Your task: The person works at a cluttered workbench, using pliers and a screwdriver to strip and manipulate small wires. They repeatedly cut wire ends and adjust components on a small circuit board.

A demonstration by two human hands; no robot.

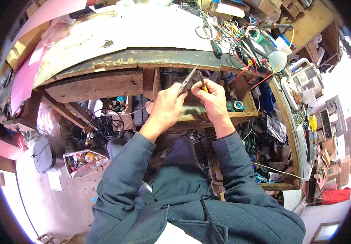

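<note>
My left hand (168, 106) is closed round a slim, pointed metal tool (189, 77). Its silver tip slants up and to the right, and the grip is hidden in my fingers. Just beside it, my right hand (211, 96) pinches a thin tool with a yellow handle and a dark tip (203, 84). The two tools are close together but held apart, over an open wooden drawer (240, 116) under the bench edge. Both are too small to name more exactly. A teal part with a pale ring (238, 105) lies in the drawer by my right hand.
The worktop (118, 32) has a worn front edge beyond my hands. Dark-handled pliers (215, 46), tangled coloured wires (244, 38) and a soldering iron (279, 25) lie at its far right. A box of parts (84, 162) and a dark bin (45, 154) stand lower left.
</note>
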